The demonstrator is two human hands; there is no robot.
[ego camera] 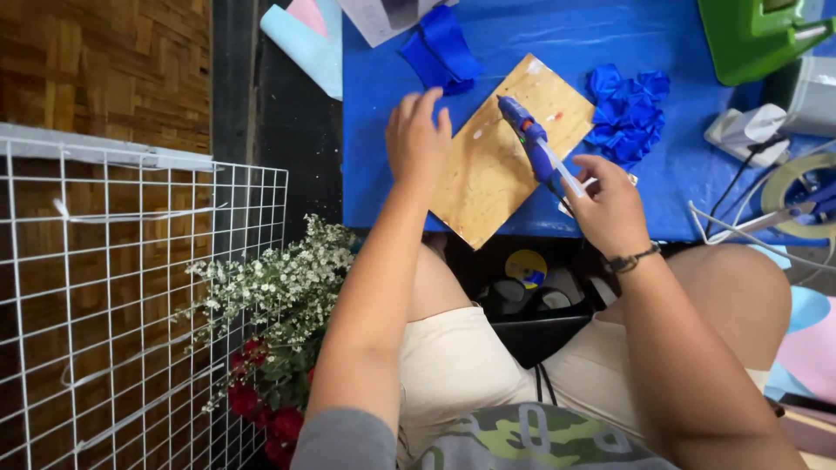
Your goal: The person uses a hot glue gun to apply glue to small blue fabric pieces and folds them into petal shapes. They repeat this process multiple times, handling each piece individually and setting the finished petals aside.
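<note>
My right hand grips a blue glue gun by its handle, a clear glue stick jutting from its back. Its nozzle points up and left over a plywood board lying on the blue table. My left hand hovers with spread fingers at the board's left edge, holding nothing. Just above that hand lies a folded blue ribbon. A bunch of blue ribbon petals sits right of the board.
A white wire grid stands at the left over a wood floor. White small flowers and red roses lie by my left knee. A green machine, tape roll and cables crowd the table's right.
</note>
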